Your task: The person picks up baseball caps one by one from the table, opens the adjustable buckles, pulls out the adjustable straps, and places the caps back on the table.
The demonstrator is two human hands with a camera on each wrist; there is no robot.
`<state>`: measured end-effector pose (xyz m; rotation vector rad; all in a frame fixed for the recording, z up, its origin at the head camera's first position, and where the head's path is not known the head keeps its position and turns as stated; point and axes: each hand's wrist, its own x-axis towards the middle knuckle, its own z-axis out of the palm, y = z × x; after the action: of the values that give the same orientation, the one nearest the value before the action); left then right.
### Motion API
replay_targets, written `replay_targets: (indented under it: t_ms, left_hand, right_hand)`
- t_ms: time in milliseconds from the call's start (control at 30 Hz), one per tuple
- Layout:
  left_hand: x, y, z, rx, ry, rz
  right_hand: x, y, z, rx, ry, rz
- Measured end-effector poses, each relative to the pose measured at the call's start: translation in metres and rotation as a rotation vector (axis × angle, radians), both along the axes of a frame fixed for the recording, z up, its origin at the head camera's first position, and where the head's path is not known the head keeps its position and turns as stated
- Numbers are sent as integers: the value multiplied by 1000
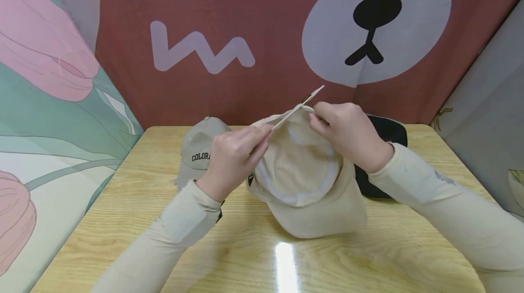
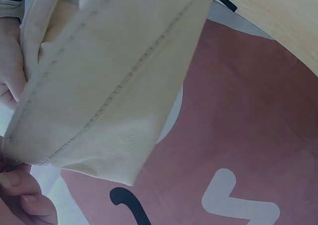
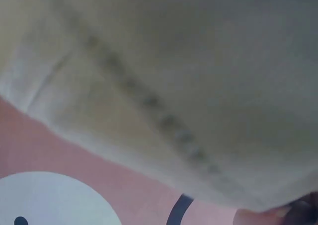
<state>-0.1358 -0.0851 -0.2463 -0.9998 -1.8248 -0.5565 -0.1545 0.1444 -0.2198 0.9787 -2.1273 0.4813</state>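
A beige baseball cap [image 1: 303, 170], its inside and pale sweatband facing me, is held above the table with its brim toward me. My left hand [image 1: 231, 159] pinches one side of its back edge, at the thin strap [image 1: 288, 119]. On the opposite side of the opening, my right hand [image 1: 348, 131] pinches the other back edge between thumb and fingers. The strap's free end sticks up past a small metal buckle [image 1: 307, 98]. Stitched beige cloth [image 2: 114, 86] fills much of the left wrist view. Blurred cloth [image 3: 149, 86] covers most of the right wrist view.
A greyish cap [image 1: 196, 140] with dark lettering stands at the back left of the wooden table [image 1: 135, 193], partly behind my left hand. A black item [image 1: 389, 133], mostly hidden, lies behind my right wrist. A printed cloth [image 1: 204, 93] hangs behind the table.
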Motion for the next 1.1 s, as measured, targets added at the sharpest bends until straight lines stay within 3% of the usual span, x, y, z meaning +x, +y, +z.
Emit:
replay_targets:
  t_ms: [167, 433, 867, 1100]
  left_hand:
    - [0, 0, 0, -4, 3, 2]
    - [0, -1, -1, 2, 6, -1]
    - [1, -1, -1, 2, 4, -9]
    - [1, -2, -2, 7, -10, -12]
  right_hand:
    - [1, 0, 0, -18, -37, -6]
    - [-1, 0, -1, 23, 94, -14]
    - [1, -1, 1, -33, -35, -21]
    - [0, -1, 0, -8, 24, -31]
